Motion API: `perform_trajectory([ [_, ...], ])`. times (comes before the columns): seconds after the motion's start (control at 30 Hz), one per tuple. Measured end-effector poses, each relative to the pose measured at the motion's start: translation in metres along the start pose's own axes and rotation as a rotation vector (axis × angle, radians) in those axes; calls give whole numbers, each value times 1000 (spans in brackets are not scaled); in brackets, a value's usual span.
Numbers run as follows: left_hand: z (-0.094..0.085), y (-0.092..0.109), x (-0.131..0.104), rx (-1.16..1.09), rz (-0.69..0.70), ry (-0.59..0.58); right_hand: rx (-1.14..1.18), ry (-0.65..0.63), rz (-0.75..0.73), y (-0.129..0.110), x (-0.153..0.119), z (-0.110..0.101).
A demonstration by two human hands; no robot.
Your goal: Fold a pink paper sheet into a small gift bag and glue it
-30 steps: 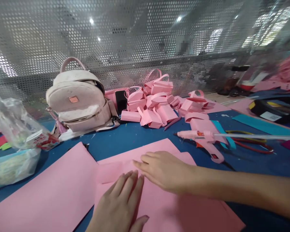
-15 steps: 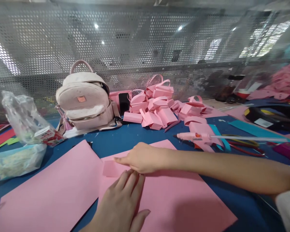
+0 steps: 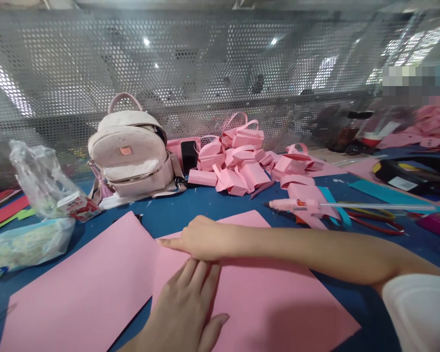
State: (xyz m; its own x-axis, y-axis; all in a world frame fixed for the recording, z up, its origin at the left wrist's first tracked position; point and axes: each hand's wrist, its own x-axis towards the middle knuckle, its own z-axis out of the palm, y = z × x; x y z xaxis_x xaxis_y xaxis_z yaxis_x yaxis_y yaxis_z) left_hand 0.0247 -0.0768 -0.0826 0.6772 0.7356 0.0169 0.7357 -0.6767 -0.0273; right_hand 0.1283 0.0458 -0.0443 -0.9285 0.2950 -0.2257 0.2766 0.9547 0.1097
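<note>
Two large pink sheets lie on the blue table, one at the left (image 3: 84,283) and one under my hands (image 3: 278,293). My left hand (image 3: 187,303) rests on the right-hand sheet, palm down, fingers spread a little, thumb apart. Just beyond its fingertips, my right hand (image 3: 205,239) presses on the same sheet, its index finger stretched leftward to the sheet's upper left part. The other right fingers are curled under and partly hidden. Beyond the right forearm lies a pink glue gun (image 3: 300,206) with a clear glue stick.
Behind stand a white backpack (image 3: 128,151), a black phone (image 3: 188,155) and a heap of folded pink paper pieces (image 3: 238,166). Plastic bags (image 3: 29,244) and a small box (image 3: 78,205) lie left. Wire-like red and yellow items (image 3: 374,217) and a purple object (image 3: 438,227) are right.
My right index finger has slid left along the sheet. The small folded-looking flap seen beneath it before no longer stands out. My left hand has barely moved.
</note>
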Motion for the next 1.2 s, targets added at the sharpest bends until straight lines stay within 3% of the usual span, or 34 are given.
perform_trajectory([
  [0.27,-4,1,-1,-114,-60,-25,-20,-25,75,-9,-31,-2],
  [0.47,-6,3,-2,-146,-83,-46,-63,30,152,-11,-67,14],
  [0.73,-1,3,-7,-127,-65,6,-156,88,344,-13,-116,36],
  [1.0,3,1,-6,-91,-67,20,-85,-12,560,-9,-155,44],
  [1.2,3,2,-6,-52,-47,11,-49,-20,703,-6,-179,52],
])
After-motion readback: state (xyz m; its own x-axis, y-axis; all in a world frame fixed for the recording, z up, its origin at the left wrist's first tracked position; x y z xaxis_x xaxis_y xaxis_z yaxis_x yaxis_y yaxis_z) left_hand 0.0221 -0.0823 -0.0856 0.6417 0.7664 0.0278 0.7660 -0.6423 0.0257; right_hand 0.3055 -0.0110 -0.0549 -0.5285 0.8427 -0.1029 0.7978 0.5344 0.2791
